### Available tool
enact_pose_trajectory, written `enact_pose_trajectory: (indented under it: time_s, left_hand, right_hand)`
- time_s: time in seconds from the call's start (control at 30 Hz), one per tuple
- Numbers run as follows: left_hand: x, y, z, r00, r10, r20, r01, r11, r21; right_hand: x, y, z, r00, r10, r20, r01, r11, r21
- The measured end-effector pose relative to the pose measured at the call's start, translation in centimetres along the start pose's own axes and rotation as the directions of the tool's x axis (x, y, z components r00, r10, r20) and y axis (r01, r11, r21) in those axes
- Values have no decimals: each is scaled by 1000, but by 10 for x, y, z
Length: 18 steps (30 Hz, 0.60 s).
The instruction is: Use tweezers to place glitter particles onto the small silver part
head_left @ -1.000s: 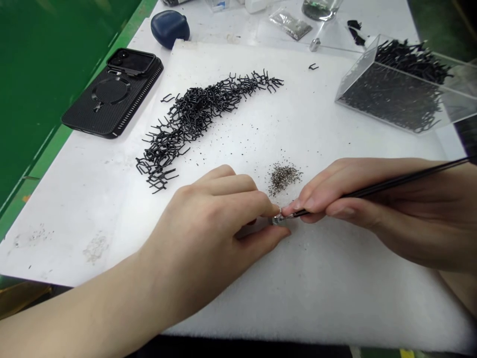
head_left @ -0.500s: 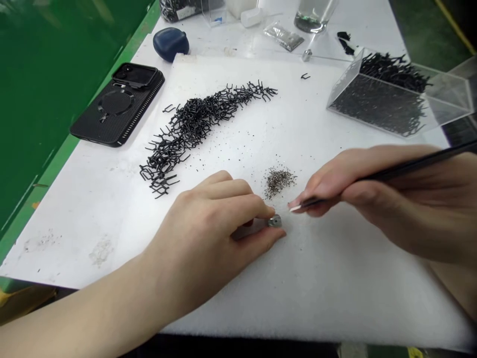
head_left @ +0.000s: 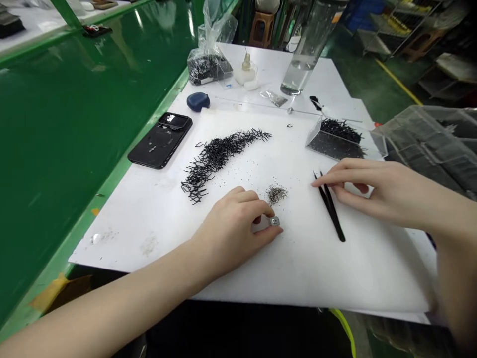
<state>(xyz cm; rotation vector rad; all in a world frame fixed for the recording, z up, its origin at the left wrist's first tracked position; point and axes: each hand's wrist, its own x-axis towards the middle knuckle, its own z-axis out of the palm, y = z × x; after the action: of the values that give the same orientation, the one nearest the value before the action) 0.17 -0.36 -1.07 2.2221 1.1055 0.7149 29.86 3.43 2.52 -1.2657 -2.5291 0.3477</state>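
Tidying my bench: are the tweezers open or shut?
Open: the tweezers lie on the white sheet with their two tips apart, showing past the right hand.

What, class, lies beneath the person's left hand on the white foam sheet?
The left hand holds a small shiny silver metal part at its fingertips; whatever lies beneath the palm is covered and cannot be seen.

A white foam pad point(head_left: 316, 278) bears black wire clips point(head_left: 212, 161) and tweezers point(head_left: 330, 209).

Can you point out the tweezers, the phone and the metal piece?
Black tweezers point(head_left: 335, 221), head view, on the shaft.
Phone in black case point(head_left: 160, 141), head view, on its back.
Small metal piece point(head_left: 275, 221), head view, on its top.
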Motion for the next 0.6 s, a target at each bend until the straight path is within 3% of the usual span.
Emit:
enact_pose_trajectory:
  time_s: [0.17, 0.4, 0.6]
  left_hand:
    - [1, -4, 2, 1000, 16, 6, -16, 1000, -26]
    - [-1, -5, 1, 999, 32, 29, -30, 999, -43]
    - [-2, -8, 3, 998, 29, 60, -25, 998, -62]
  right_hand:
    - [48, -22, -4, 996, 26, -82, -26, 1000, -4]
    - [149, -32, 38, 1000, -12, 5, 12, 999, 43]
    - [162, -24, 52, 999, 1, 54, -4, 999, 50]
